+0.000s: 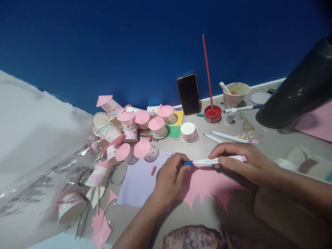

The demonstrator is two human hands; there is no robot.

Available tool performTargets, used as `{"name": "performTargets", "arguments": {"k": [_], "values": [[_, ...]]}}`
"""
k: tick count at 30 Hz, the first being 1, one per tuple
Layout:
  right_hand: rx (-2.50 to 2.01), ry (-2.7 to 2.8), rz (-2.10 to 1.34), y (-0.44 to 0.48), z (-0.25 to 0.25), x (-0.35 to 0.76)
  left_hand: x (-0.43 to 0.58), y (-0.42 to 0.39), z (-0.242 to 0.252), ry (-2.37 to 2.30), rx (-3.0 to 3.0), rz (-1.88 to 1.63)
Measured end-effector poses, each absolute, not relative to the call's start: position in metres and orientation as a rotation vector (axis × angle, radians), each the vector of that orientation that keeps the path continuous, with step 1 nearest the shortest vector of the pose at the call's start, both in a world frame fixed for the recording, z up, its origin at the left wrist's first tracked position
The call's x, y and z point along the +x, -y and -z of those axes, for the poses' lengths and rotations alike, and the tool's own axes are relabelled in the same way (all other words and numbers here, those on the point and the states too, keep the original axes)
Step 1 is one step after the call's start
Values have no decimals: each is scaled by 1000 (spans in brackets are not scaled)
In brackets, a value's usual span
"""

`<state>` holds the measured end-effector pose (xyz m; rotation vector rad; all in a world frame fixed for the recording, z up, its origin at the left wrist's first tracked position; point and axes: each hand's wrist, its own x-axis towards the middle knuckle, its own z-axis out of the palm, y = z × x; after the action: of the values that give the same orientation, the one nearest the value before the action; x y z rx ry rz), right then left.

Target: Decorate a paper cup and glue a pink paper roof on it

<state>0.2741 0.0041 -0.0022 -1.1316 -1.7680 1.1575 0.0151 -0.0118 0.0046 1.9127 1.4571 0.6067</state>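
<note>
My left hand [173, 173] pinches a blue marker cap [188, 163] between thumb and fingers. A white marker with a pink end [210, 161] lies in my right hand [241, 160], its tip pointing left at the cap. Cap and tip meet or nearly meet; I cannot tell which. Below both hands is a pink paper sheet [202, 183] with a jagged cut edge. A lavender sheet [137, 186] lies to the left, with a small pink piece [153, 170] on it. Just beyond the hands stands an upturned paper cup [189, 133] without a roof.
Several decorated paper cups with pink paper roofs [142, 148] crowd the left. Behind stand a phone [187, 94], a red pot [212, 114] with a red stick [206, 65] and a patterned cup [234, 97]. A dark cylinder [293, 83] leans in at right. Pink scraps [100, 228] lie front left.
</note>
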Motion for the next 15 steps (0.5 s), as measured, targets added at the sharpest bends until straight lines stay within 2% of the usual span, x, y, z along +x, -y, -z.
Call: {"name": "performTargets", "arguments": {"k": [8, 15], "values": [[-1155, 1637, -1436, -5, -8, 272, 18, 10, -9, -1338, 1962, -707], [-1106, 1547, -1495, -3, -10, 268, 15, 8, -17, -1313, 1883, -789]]}}
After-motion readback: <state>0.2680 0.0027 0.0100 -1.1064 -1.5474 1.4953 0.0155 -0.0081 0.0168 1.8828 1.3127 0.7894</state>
